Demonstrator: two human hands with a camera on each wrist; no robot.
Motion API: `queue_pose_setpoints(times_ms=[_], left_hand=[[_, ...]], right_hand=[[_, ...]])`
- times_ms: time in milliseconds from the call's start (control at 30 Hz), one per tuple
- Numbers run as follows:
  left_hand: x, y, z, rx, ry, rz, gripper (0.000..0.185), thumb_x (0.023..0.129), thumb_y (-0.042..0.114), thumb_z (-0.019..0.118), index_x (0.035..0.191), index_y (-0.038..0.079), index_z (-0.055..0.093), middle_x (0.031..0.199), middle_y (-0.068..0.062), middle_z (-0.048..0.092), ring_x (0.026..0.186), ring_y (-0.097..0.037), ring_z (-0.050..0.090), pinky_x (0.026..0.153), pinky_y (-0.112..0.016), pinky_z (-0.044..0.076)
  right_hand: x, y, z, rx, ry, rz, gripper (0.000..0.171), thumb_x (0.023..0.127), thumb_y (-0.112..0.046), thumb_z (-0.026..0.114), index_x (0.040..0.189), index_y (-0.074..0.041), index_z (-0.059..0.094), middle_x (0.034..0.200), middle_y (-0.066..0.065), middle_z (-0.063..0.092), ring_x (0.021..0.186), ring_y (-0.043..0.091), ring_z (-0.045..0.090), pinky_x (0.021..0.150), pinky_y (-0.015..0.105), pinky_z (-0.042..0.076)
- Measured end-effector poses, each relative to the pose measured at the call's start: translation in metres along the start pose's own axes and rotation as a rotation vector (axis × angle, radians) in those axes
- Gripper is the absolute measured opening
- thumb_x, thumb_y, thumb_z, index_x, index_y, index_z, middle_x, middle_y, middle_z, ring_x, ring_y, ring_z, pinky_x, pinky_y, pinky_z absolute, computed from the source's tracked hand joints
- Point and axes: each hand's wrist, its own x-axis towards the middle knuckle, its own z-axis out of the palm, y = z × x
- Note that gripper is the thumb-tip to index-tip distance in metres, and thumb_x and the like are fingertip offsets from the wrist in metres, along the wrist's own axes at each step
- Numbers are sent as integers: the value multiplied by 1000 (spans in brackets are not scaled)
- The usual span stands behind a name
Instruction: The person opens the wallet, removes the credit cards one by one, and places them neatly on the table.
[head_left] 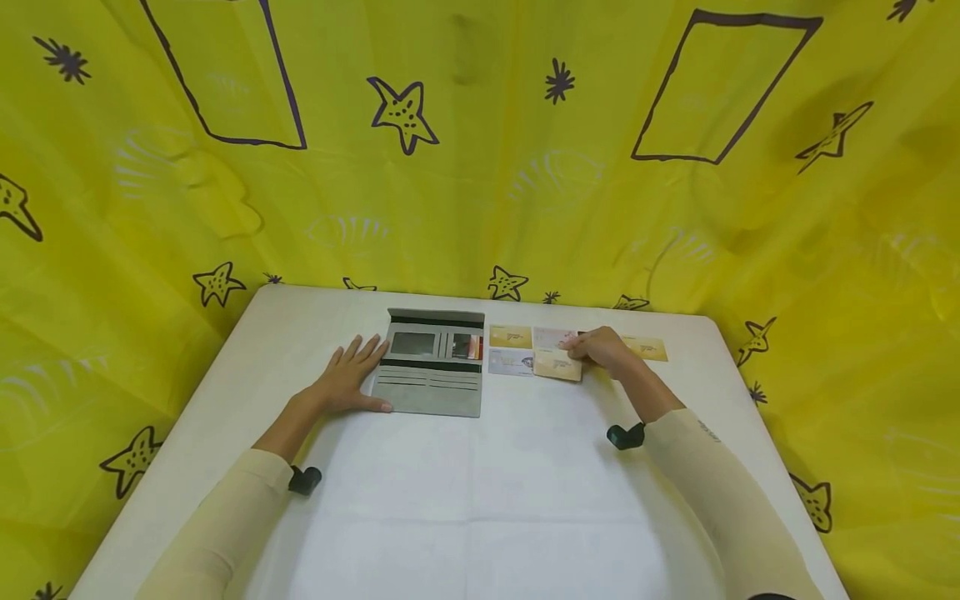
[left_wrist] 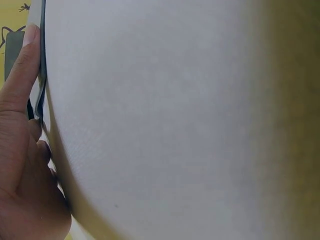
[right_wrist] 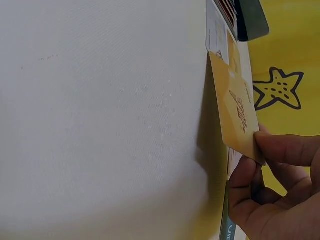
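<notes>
A grey wallet lies unfolded on the white table, with several cards in its right-hand slots. My left hand rests at its left edge, fingers spread and thumb along the lower corner. In the left wrist view the thumb presses on the wallet's edge. Between thumb and fingers, my right hand pinches a gold card by its right end. The right wrist view shows this card tilted, its shadow on the table. Beside the wallet lie a gold card, a bluish card and a pinkish card.
Another gold card lies right of my right hand. Part of a green card shows beneath that hand in the right wrist view. Behind the white table hangs a yellow curtain printed with starfish.
</notes>
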Motion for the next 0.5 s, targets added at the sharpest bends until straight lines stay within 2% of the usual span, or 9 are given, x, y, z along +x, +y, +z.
queue_pose_setpoints(times_ms=[233,400,500], left_hand=[[-1,1,-1,-7,12,14,123,81,63,83,167,2,19,174,-23,9,157,-50,-2,122,-69,-2],[-1,2,-3,-12,3,6,122,81,61,83,167,3,19,174,-22,9,158,-49,-3,122,-68,-3],[-1,2,-3,-18,-5,-3,122,81,60,83,168,4,18,174,-22,8,158,-48,-4,122,-67,-4]], right_hand=[[0,5,0,-25,-18,3,29,100,-1,66,128,6,72,123,19,72,87,19,58,74,27,51],[-1,7,1,-80,-21,-48,27,101,-3,65,124,7,74,130,23,67,95,22,56,76,28,50],[-1,8,2,-101,-10,-75,25,99,-4,70,121,7,74,130,23,66,98,23,56,77,28,49]])
